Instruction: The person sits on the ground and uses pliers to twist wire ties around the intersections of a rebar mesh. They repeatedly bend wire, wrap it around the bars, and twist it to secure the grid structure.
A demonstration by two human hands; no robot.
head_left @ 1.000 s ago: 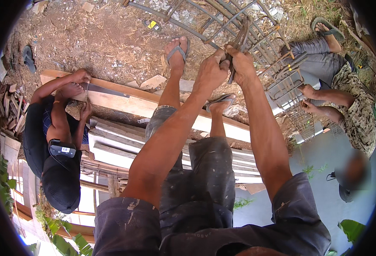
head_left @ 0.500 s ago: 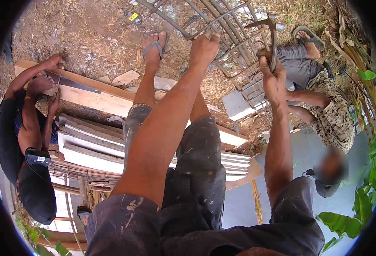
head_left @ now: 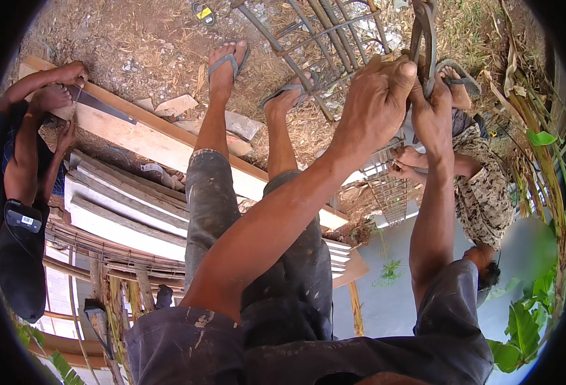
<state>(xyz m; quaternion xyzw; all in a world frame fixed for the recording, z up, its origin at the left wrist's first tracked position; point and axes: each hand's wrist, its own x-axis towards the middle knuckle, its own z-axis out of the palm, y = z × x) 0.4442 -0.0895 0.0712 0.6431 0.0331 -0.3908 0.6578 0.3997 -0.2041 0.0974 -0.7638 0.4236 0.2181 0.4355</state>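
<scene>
My right hand [head_left: 432,119] is closed around the handles of steel pincers [head_left: 429,38], which point away from me at the upper right; their far end is cut off by the picture's edge. My left hand [head_left: 374,102] is closed right beside it, thumb on top and close to the pincers. Whatever its fingers hold is hidden. Just beyond and to the left of my left hand lies a rebar cage [head_left: 324,32] of long bars and bent ties, partly covered by that hand.
On the left a person [head_left: 23,154] holds a hand saw [head_left: 106,108] at a long board [head_left: 161,144]. White-sided planks [head_left: 129,218] lie below it. At right, another person in camouflage [head_left: 482,186] handles a second cage [head_left: 389,192]. A tape measure [head_left: 202,13] lies on the ground.
My left hand has left the cage bar and come rightward, next to the pincers. The pincers have tilted more upright and moved farther out. The person at right has shifted lower in the picture.
</scene>
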